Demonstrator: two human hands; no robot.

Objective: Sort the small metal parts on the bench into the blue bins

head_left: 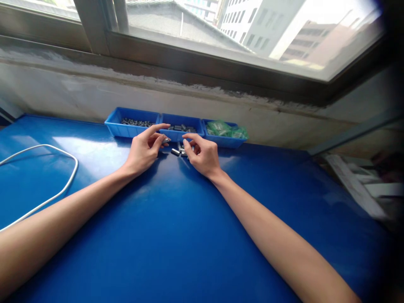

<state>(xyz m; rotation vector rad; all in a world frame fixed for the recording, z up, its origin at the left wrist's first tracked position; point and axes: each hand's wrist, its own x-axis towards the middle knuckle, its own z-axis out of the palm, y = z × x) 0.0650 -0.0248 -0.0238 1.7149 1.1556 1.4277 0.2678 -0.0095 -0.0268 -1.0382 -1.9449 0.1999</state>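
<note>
A glossy blue surface (176, 244) reaches to a pale, stained wall (78, 90). Above, a wide window (205, 31) in a dull brownish frame (202, 61) looks onto a grey roof (158, 19) and multi-storey buildings (244, 21). Bright daylight comes through, leaving a whitish glare (74, 145) on the left of the surface.

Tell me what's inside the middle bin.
The middle bin holds small dark pieces. The forefinger of the left hand covers part of its left end, and the front wall and upper pieces hide the bottom, so what lies there cannot be seen.
</note>
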